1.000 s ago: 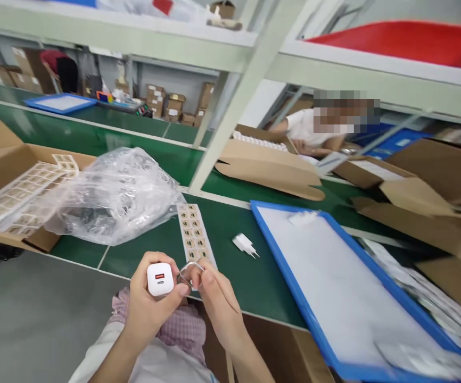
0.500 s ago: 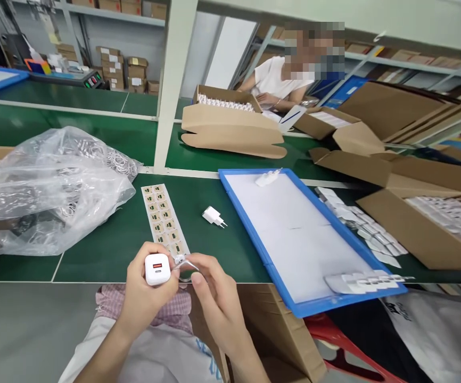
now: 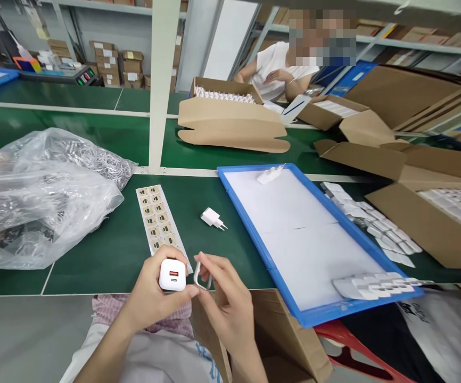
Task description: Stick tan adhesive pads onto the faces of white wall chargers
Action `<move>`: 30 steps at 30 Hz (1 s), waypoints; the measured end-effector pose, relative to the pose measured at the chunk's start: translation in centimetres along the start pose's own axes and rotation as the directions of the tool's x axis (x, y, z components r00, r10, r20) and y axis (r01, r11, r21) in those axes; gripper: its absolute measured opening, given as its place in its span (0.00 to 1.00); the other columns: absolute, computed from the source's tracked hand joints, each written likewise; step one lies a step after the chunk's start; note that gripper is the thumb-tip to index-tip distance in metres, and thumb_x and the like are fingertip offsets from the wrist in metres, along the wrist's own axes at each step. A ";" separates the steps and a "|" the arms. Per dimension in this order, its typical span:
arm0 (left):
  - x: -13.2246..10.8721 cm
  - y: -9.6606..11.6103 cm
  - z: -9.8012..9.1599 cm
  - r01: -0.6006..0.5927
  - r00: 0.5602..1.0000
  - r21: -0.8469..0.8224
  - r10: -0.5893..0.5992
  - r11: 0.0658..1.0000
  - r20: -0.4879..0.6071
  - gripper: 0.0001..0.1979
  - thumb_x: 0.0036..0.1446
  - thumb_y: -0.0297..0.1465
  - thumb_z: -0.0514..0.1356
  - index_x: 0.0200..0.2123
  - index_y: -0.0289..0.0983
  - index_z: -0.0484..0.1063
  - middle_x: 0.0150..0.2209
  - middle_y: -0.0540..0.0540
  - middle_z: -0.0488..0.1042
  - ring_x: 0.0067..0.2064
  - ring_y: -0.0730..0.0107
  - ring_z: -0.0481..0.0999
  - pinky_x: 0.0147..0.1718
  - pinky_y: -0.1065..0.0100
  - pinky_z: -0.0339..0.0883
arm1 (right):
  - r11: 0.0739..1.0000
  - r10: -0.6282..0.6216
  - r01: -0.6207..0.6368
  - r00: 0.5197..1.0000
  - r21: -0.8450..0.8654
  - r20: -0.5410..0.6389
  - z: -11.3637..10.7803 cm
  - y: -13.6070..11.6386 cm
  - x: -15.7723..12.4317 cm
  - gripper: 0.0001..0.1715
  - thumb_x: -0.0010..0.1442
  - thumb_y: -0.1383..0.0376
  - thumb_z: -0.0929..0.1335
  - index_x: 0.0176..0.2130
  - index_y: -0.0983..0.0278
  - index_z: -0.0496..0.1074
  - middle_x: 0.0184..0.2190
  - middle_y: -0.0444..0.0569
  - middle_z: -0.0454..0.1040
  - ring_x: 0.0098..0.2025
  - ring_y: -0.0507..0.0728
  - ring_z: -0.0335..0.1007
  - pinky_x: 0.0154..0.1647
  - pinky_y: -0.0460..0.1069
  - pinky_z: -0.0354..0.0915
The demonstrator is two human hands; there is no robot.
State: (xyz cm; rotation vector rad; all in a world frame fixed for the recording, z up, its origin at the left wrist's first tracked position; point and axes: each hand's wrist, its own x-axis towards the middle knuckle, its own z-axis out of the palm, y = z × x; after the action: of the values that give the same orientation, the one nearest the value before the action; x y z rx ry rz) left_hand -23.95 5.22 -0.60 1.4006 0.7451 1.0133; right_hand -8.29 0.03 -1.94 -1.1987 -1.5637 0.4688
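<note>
Green desk [image 3: 106,250] | left hand [image 3: 154,298] fingers clamped on white charger [image 3: 172,275] | right hand [image 3: 226,308] at 3 o'clock, fingers pinching clear film [image 3: 199,275]

A clear bag [image 3: 42,197] lies far left, a sticker sheet [image 3: 157,219] and loose charger [image 3: 212,217] mid-table, a blue tray [image 3: 254,234] right, open cartons [image 3: 230,119] beyond.

Green workbench [image 3: 106,250], white shelf post [image 3: 162,80] (centre), stacked cartons [image 3: 110,61] at back wall, grey floor [image 3: 23,335]
</note>
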 end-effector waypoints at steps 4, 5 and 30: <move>-0.3 -1.1 -1.0 0.115 0.976 -0.083 -0.097 0.990 0.192 0.29 0.52 0.35 0.72 0.53 0.45 0.62 0.40 0.52 0.69 0.34 0.75 0.67 0.32 0.74 0.61 | 0.995 0.003 -0.011 0.996 0.096 0.086 -1.2 -1.1 1.4 0.32 0.64 0.73 0.70 0.63 0.48 0.68 0.50 0.45 0.77 0.48 0.55 0.71 0.47 0.48 0.73; -0.4 -1.3 -1.2 0.113 0.971 -0.114 -0.085 0.987 0.225 0.32 0.53 0.38 0.72 0.56 0.46 0.59 0.42 0.50 0.69 0.35 0.73 0.68 0.34 0.73 0.62 | 0.993 0.011 -0.024 0.993 0.113 0.114 -1.4 -1.4 1.6 0.32 0.63 0.74 0.71 0.61 0.49 0.69 0.50 0.45 0.78 0.48 0.55 0.70 0.49 0.48 0.72; -0.7 -1.6 -1.1 0.049 0.952 -0.130 -0.007 0.990 0.305 0.31 0.63 0.57 0.55 0.59 0.46 0.50 0.43 0.48 0.64 0.39 0.65 0.64 0.38 0.64 0.58 | 0.997 -0.055 0.064 0.984 -0.047 0.171 -0.7 -2.6 0.5 0.26 0.68 0.69 0.69 0.62 0.55 0.67 0.61 0.46 0.74 0.55 0.56 0.66 0.55 0.49 0.71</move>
State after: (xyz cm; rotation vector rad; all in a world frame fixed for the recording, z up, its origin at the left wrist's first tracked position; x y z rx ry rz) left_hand -25.00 5.20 -2.31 1.3819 0.4582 0.7864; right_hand -8.81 -0.81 0.66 -1.1733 -1.7620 0.5041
